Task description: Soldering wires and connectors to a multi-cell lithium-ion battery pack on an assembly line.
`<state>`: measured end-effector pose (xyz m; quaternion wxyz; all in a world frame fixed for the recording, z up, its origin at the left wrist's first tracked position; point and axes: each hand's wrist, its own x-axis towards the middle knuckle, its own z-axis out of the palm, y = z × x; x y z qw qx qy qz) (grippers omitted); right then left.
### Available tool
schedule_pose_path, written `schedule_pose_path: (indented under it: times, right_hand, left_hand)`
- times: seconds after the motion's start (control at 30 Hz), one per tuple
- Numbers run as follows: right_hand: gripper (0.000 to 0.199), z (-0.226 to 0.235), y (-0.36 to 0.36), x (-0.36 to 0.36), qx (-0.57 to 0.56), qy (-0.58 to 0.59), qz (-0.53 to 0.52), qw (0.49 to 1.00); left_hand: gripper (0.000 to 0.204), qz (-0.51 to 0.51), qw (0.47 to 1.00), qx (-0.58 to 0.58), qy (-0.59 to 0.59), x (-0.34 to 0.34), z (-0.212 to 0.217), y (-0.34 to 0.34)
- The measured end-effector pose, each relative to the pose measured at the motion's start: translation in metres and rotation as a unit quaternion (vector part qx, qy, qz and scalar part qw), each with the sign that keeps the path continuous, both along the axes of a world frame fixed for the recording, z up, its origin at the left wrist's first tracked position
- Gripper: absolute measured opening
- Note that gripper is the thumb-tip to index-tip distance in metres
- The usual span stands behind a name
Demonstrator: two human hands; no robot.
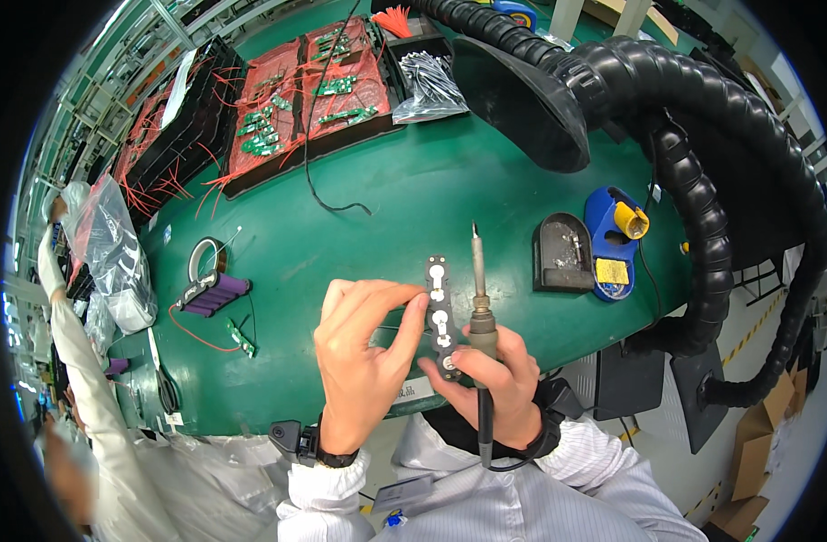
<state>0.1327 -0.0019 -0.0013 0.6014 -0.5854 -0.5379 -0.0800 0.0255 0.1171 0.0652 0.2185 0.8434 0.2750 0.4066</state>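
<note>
In front of me is a narrow black battery holder point(440, 316) with shiny metal tabs along its face. My left hand point(364, 361) has thumb and forefinger pinched at its left edge; whatever lies between the tips is too small to make out. A thin wire shows behind those fingers. My right hand point(504, 388) grips a soldering iron point(482, 316), tip pointing away from me, while its thumb and a finger steady the holder's near end. To the left lies a purple battery pack point(216, 294) with a red wire leading to a small green circuit board point(240, 338).
Right of the hands stand a black tip-cleaning holder point(560, 257) and a blue iron stand point(603, 230). A black fume hose point(702, 226) arches over the right side. Far back are trays of boards point(291, 163). Scissors point(164, 384) and a co-worker's sleeve point(88, 379) are left.
</note>
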Motion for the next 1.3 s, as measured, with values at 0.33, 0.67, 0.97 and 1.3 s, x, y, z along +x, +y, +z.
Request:
schedule_pose_path:
  times: [0.33, 0.67, 0.97, 1.3]
  right_hand:
    - [0.076, -0.006, 0.009, -0.012, -0.043, 0.029, 0.038, 0.998]
    - [0.075, -0.005, 0.003, -0.011, -0.043, 0.034, 0.074, 0.996]
    - [0.037, 0.023, -0.030, 0.037, -0.079, -0.005, 0.085, 0.993]
    - [0.059, 0.046, -0.043, 0.060, -0.108, 0.009, 0.097, 0.989]
  left_hand:
    - [0.018, 0.030, 0.999, -0.015, 0.024, -0.007, -0.004, 0.003]
    - [0.016, -0.004, 1.000, -0.015, 0.017, -0.007, -0.004, 0.010]
    - [0.018, -0.031, 0.998, 0.042, 0.035, -0.004, -0.010, 0.004]
    - [0.019, -0.035, 0.998, 0.034, 0.047, -0.003, -0.008, 0.006]
